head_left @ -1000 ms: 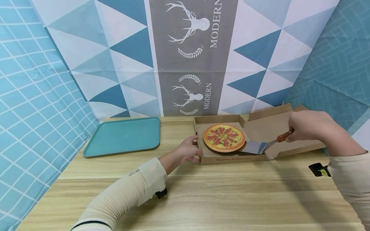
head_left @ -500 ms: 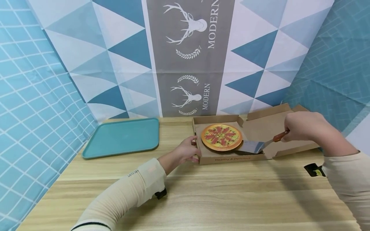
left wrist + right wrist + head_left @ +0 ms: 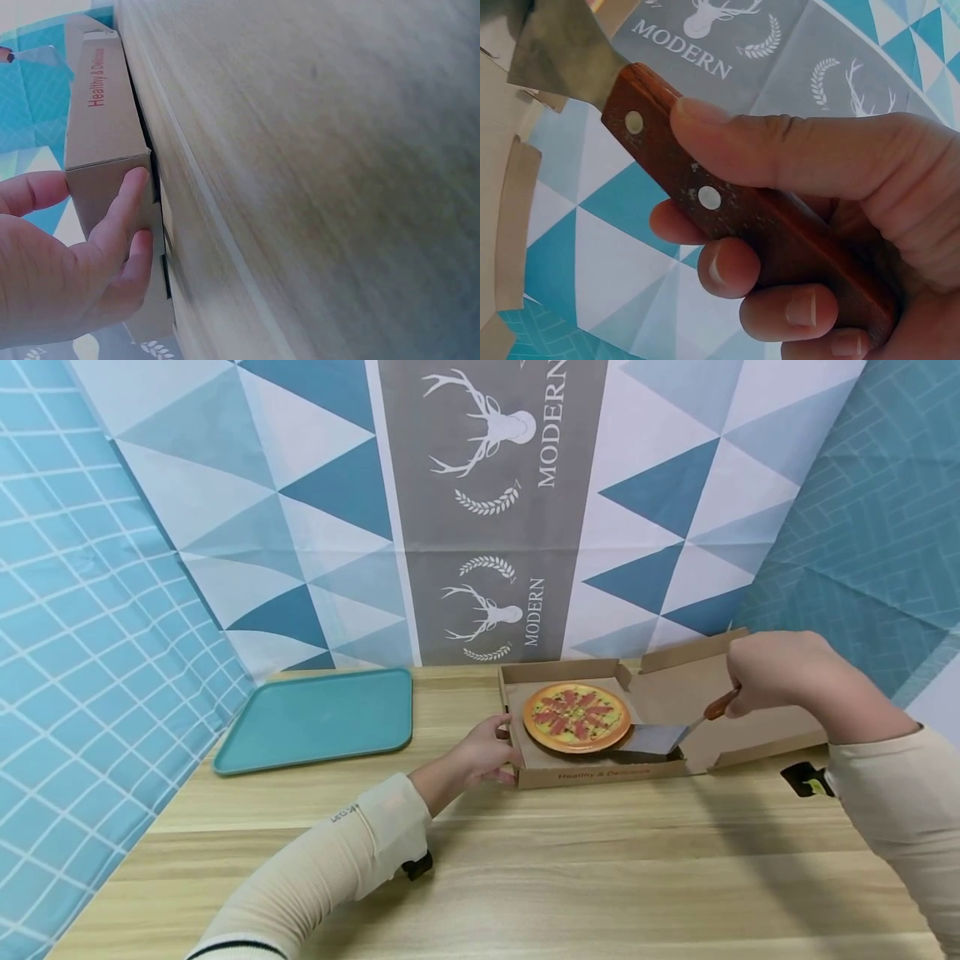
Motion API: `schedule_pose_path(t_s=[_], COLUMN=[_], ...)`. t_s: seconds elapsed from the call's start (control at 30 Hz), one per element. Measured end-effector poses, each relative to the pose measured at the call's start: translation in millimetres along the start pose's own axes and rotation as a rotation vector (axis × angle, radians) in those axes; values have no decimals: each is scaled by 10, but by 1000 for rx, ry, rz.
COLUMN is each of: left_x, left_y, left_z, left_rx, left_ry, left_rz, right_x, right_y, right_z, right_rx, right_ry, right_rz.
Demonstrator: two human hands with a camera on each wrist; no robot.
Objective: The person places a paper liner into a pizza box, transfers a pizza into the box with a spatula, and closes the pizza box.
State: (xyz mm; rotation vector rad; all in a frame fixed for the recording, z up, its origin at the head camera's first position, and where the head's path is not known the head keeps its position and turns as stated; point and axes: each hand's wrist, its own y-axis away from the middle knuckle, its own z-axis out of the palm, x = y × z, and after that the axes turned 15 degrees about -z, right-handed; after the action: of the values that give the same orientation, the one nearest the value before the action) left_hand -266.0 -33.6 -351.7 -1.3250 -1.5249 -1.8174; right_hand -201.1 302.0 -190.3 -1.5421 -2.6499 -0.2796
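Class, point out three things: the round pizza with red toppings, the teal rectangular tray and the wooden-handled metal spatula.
Round pizza with red toppings (image 3: 576,718): head view, centre of its topped face.
Teal rectangular tray (image 3: 322,718): head view, bare flat base.
Wooden-handled metal spatula (image 3: 667,159): right wrist view, handle between rivets.

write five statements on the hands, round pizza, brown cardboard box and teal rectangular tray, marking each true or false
1. The right hand grips the brown wooden handle of the silver metal spatula. True.
2. The round pizza lies in the open brown cardboard box. True.
3. Both hands grip the spatula. False: the left hand touches the side of the box.
4. The teal rectangular tray lies left of the box in the head view. True.
5. The tray touches the box. False: they stand apart.
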Motion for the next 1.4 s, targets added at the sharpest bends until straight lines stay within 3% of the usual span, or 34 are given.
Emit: schedule_pose_path(t_s=[0.73, 1.03, 1.4], left_x=[1, -4, 6], left_y=[-6, -21, 9], left_z=[-2, -3, 1], left_rx=[3, 8, 7], left_ry=[7, 4, -1], left_rz=[-4, -7, 0], right_x=[-185, -207, -143], right_y=[-193, -278, -178], right_z=[-172, -362, -453], right_rx=[1, -98, -150], right_ry=[51, 71, 46], right_rz=[-8, 1, 24])
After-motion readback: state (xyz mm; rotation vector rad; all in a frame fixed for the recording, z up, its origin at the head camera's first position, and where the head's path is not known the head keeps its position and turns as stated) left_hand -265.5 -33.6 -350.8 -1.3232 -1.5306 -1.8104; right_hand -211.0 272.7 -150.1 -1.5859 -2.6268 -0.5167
